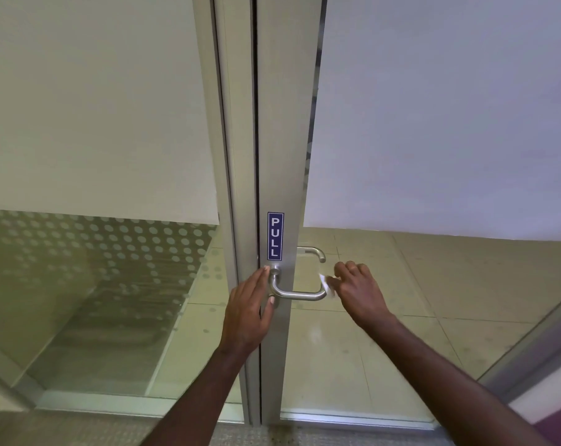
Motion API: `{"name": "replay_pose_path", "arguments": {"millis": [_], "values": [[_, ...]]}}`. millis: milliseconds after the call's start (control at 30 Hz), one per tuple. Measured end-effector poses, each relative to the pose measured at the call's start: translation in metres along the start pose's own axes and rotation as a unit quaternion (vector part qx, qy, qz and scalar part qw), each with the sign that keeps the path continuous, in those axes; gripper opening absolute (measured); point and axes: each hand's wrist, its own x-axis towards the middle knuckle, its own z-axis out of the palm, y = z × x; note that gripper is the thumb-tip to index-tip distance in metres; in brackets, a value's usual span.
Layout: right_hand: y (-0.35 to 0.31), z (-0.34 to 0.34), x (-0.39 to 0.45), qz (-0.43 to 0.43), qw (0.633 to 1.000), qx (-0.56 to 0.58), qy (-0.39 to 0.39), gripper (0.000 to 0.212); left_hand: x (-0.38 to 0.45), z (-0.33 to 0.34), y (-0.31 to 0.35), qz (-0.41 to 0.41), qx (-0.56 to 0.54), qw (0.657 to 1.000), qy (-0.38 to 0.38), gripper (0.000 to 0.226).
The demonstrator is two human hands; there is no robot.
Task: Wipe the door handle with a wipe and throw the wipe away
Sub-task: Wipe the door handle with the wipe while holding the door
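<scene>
A brushed-metal lever door handle (pixel 300 295) sticks out from the grey aluminium door frame (pixel 280 156), just below a blue PULL sticker (pixel 275 236). My right hand (pixel 358 289) pinches a small white wipe (pixel 325 282) and holds it against the free right end of the handle. My left hand (pixel 251 305) lies flat with fingers apart against the frame, its fingertips beside the handle's round base. A second metal handle (pixel 314 252) shows through the glass on the far side of the door.
Frosted glass panels (pixel 433 107) fill the upper door and the side panel on the left. Through the clear lower glass I see beige floor tiles (pixel 417 284). A dotted film (pixel 127 243) covers the lower left pane. A purple surface (pixel 556 423) sits at bottom right.
</scene>
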Motion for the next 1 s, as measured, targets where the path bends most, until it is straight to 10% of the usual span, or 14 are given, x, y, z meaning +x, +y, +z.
{"name": "replay_pose_path", "arguments": {"millis": [167,467,800,1000], "values": [[0.003,-0.003,-0.024,0.206,0.96,0.189,0.023,0.036,0.01,-0.006,0.012,-0.008,-0.094,0.995,0.043,0.03],[-0.009,-0.047,-0.036,0.131,0.946,0.289,0.07,0.032,0.057,-0.005,0.084,-0.078,-0.267,0.955,-0.103,0.052],[-0.012,-0.049,-0.039,0.144,0.924,0.347,0.077,0.024,0.059,-0.002,0.081,-0.115,-0.237,0.938,-0.226,0.026],[-0.006,-0.052,-0.031,0.213,0.735,0.642,-0.04,0.004,0.058,-0.01,0.067,-0.143,-0.363,0.885,-0.255,0.012]]}}
